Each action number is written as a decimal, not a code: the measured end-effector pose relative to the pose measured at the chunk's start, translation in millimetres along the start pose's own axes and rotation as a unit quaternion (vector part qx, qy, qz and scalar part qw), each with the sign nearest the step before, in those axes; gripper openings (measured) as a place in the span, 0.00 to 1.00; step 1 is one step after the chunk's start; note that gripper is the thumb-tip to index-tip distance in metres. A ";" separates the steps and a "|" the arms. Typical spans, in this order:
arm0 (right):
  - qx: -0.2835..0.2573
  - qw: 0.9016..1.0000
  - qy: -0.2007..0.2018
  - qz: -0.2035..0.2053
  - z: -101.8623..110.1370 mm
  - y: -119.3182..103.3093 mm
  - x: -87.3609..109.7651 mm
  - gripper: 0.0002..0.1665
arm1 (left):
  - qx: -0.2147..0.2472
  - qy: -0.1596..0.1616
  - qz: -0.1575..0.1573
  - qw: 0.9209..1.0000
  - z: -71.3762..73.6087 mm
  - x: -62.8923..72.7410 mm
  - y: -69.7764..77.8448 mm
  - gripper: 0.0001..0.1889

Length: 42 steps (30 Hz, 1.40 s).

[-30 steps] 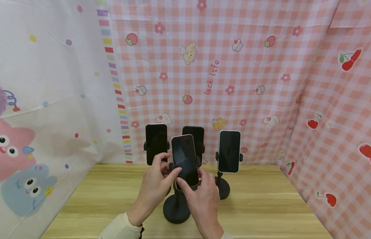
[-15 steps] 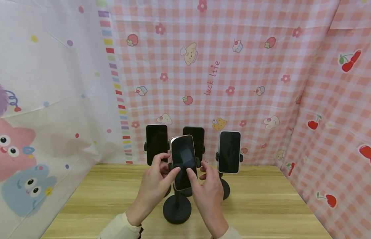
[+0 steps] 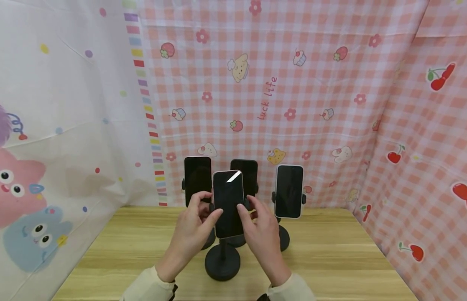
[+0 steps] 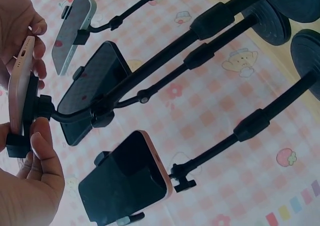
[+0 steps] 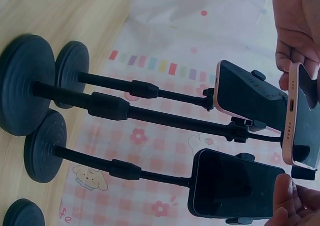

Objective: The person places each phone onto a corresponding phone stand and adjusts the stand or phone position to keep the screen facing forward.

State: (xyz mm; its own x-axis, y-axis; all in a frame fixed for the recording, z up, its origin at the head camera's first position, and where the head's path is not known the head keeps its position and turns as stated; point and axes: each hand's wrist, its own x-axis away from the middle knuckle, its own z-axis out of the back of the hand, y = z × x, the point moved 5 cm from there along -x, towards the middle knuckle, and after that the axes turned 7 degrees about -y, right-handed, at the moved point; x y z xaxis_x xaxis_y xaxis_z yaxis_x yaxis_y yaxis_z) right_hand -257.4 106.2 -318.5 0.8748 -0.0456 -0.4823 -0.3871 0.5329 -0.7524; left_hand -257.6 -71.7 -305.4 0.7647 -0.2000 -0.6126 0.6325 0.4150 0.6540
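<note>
A smartphone [image 3: 228, 217] with a pale pink frame stands nearly upright in the black clamp [image 4: 19, 146] of the nearest phone stand [image 3: 223, 263]. My left hand [image 3: 192, 223] holds the phone's left edge at the clamp, thumb at the front and fingers curled behind. On the opposite edge, my right hand [image 3: 261, 234] holds it likewise, its thumb tip at the screen's side. In the right wrist view the phone's bottom end [image 5: 291, 116] with its charging port faces the camera. Most of the clamp's back is hidden in the head view.
Behind stand more phones in black stands: a left phone [image 3: 197, 179], a middle phone [image 3: 245, 171] partly covered by the front one, and a white-framed right phone [image 3: 289, 190]. All rest on a wooden table [image 3: 331, 251] before a pink checked cloth [image 3: 312, 83].
The front phone has turned from tilted to nearly upright. My right hand has moved up from its lower right corner to the right edge; my left hand has barely shifted.
</note>
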 end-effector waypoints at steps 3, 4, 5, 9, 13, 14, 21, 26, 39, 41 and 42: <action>-0.004 1.000 -0.018 -0.005 -1.3 0.0 -2.3 0.24 | -0.008 -0.002 -0.004 1.000 2.2 0.0 -1.2 0.22; -0.008 1.000 -0.025 -0.009 -1.9 0.0 -2.7 0.24 | -0.010 -0.003 -0.004 1.000 3.0 0.1 -1.8 0.22; -0.012 0.999 -0.034 -0.013 -2.6 0.0 -3.1 0.24 | -0.010 -0.005 -0.004 1.000 3.8 0.3 -2.4 0.22; -0.027 0.998 -0.062 -0.020 -5.0 -1.1 -3.8 0.24 | -0.018 -0.013 -0.011 1.000 7.1 0.9 -5.3 0.22; -0.036 0.997 -0.070 -0.023 -6.6 -2.2 -4.5 0.24 | -0.025 -0.023 -0.011 0.999 10.5 0.7 -9.3 0.23; -0.039 0.997 -0.070 -0.021 -7.0 -2.2 -4.8 0.24 | -0.024 -0.027 -0.009 0.999 11.3 0.5 -10.2 0.23; -0.056 0.995 -0.080 -0.024 -9.8 -2.4 -6.2 0.23 | -0.020 -0.051 0.038 0.998 15.8 -1.1 -13.8 0.24; -0.058 0.994 -0.085 -0.035 -10.8 -2.6 -7.2 0.25 | -0.026 -0.063 0.087 0.994 17.8 -1.7 -17.9 0.25; -0.081 0.990 -0.098 -0.053 -14.7 -4.7 -6.6 0.24 | -0.024 -0.076 0.078 0.994 20.1 -1.8 -23.2 0.19; -0.083 0.990 -0.099 -0.053 -15.0 -5.2 -6.4 0.24 | -0.025 -0.077 0.075 0.994 20.0 -1.5 -24.1 0.19; -0.082 0.990 -0.098 -0.052 -15.1 -5.5 -6.4 0.24 | -0.025 -0.077 0.073 0.994 20.0 -1.4 -24.5 0.18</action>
State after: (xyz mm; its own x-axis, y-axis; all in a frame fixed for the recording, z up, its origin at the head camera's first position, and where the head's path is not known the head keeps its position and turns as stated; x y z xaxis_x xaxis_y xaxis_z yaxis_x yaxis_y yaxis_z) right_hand -265.2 90.8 -318.0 0.9458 0.0813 -0.3144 -0.3206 0.3880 -0.8641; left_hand -271.6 -99.3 -311.7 0.8603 -0.2656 -0.4351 0.5091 0.4925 0.7059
